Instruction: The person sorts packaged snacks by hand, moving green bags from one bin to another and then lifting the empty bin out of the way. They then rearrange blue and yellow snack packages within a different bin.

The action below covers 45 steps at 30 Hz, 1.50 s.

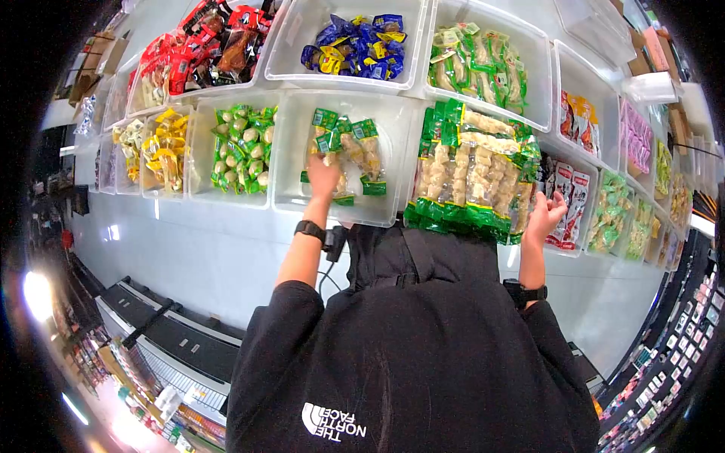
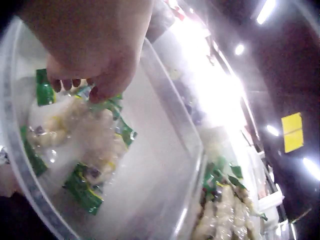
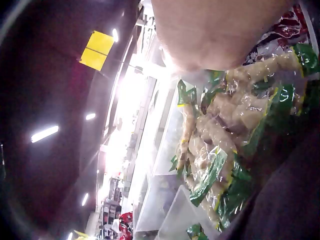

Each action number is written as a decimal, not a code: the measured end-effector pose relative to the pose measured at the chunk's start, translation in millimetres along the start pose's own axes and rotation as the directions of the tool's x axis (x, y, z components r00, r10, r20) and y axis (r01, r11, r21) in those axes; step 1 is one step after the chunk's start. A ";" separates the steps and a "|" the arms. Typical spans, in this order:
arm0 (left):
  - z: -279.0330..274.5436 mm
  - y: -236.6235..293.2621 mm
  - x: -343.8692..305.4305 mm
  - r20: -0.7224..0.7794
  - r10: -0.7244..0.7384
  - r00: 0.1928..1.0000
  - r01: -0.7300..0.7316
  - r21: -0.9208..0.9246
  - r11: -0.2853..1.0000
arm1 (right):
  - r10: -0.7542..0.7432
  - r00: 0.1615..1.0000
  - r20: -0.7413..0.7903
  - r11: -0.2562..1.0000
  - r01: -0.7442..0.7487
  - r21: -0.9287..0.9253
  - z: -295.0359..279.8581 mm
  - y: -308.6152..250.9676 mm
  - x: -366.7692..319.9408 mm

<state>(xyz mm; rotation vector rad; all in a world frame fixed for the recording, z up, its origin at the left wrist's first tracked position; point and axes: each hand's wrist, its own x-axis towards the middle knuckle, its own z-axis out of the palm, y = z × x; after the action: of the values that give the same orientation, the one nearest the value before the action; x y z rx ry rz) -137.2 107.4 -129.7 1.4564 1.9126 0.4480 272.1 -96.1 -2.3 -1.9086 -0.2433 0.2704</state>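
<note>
My left hand [image 1: 323,177] reaches down into a clear plastic bin [image 1: 291,151] holding a few green-ended vacuum packets. In the left wrist view, the thumb and curled fingers [image 2: 63,82] pinch the upper end of a clear snack packet [image 2: 75,107] with beige pieces inside. My right hand [image 1: 545,217] is raised with loosely bent fingers, holding nothing, beside a heaped stack of similar green-ended packets [image 1: 472,174]. The right wrist view shows that stack [image 3: 235,115] close up, below the hand; the fingers are mostly hidden there.
Other bins hold green egg-like packets [image 1: 245,147], blue and yellow packets [image 1: 359,49], red packets [image 1: 219,49] and long green packets [image 1: 479,68]. Right of the stack lie red and white pouches [image 1: 566,200]. My dark jacket [image 1: 423,317] is close to the bins' front edge.
</note>
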 end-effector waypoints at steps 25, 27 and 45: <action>-57.2 166.4 -105.5 -0.064 0.862 0.503 -0.836 0.218 0.504 | -0.031 0.455 0.890 0.841 -0.470 0.269 70.8 -102.4 -104.8; -44.6 179.4 -115.3 0.108 0.945 0.308 -0.929 0.249 0.274 | -0.012 0.486 0.874 0.703 -0.617 0.353 66.6 -98.1 -99.9; 32.8 218.4 -107.5 0.277 0.960 0.040 -0.999 0.029 0.034 | 0.118 0.942 0.313 0.982 -0.157 0.102 42.9 -27.5 13.0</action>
<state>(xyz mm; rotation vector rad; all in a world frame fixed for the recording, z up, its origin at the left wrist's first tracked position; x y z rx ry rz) 54.8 70.6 19.0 2.7767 0.3701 0.6601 270.4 -44.5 8.1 -1.7559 -0.2918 0.6641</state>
